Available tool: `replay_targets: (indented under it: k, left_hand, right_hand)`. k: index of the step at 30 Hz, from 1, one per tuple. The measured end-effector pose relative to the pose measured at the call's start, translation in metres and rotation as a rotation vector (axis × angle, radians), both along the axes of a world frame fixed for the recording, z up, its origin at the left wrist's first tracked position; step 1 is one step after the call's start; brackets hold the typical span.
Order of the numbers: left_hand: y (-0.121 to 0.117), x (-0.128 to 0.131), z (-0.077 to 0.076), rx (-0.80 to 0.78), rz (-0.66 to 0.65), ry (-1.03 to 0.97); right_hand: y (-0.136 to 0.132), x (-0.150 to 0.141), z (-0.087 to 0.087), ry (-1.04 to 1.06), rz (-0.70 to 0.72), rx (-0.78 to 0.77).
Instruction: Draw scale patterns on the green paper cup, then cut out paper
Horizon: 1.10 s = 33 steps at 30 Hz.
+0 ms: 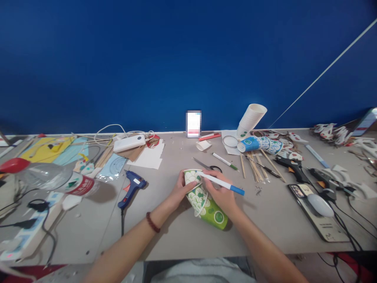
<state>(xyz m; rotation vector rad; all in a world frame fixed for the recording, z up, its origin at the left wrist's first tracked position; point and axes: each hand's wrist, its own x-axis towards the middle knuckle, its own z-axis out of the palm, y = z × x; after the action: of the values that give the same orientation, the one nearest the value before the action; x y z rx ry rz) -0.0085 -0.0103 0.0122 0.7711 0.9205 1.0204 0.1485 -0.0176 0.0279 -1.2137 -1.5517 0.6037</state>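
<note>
Tilted over the table is a pair of nested green-and-white paper cups [196, 200], the open rim toward the upper left and the green base toward the lower right. My left hand [180, 189] is wrapped around the cups near the rim, thumb on the outside. In my right hand [220, 198] is a white marker [219, 180] with a blue end, pinched between the fingers. Its writing end lies at the upper cup's side near the rim; I cannot tell whether it touches. Scissors [216, 168] lie just beyond my hands.
A blue glue gun [132, 188] and a plastic bottle [59, 179] lie to the left, with a power strip [32, 232]. A stack of paper cups [251, 120] leans at the back right. Sticks [256, 169], a phone [335, 228] and cables are on the right.
</note>
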Motion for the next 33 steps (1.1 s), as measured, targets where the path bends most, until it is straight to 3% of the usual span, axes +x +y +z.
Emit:
replay_targets:
  k: [33]
  left_hand:
    - [-0.0001, -0.0002, -0.0019, 0.022, -0.005, -0.014]
  right_hand:
    - [-0.0029, -0.0012, 0.0035, 0.053, -0.023, -0.042]
